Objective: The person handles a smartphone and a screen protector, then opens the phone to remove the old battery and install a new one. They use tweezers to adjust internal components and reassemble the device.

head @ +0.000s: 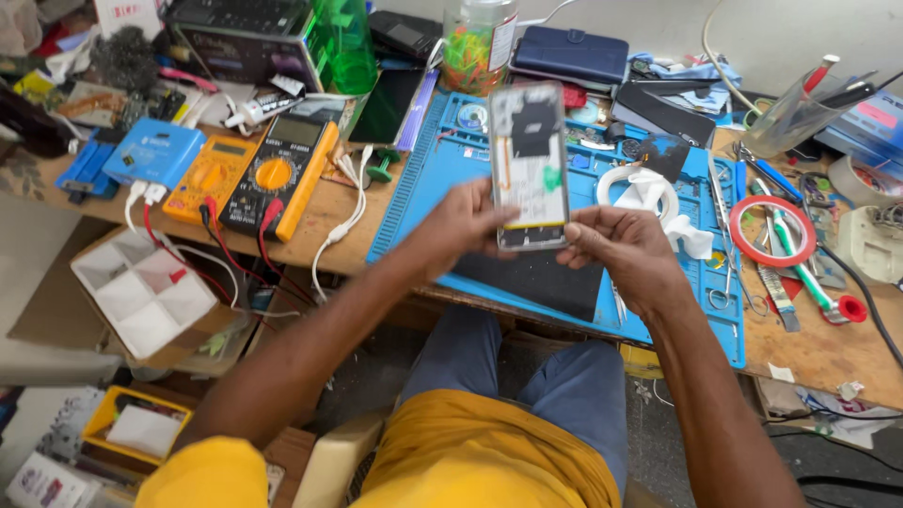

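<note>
Both your left hand [461, 226] and right hand [616, 243] pinch the opened phone [529, 167] by its bottom end at frame centre; it could tip and drop onto the blue mat [442, 179].

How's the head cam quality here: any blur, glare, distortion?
Head view: even, soft light, faint shadows; opened phone slightly motion-blurred between left hand and right hand; bench edge bows from wide-angle distortion; mild glare on green bottle.
</note>
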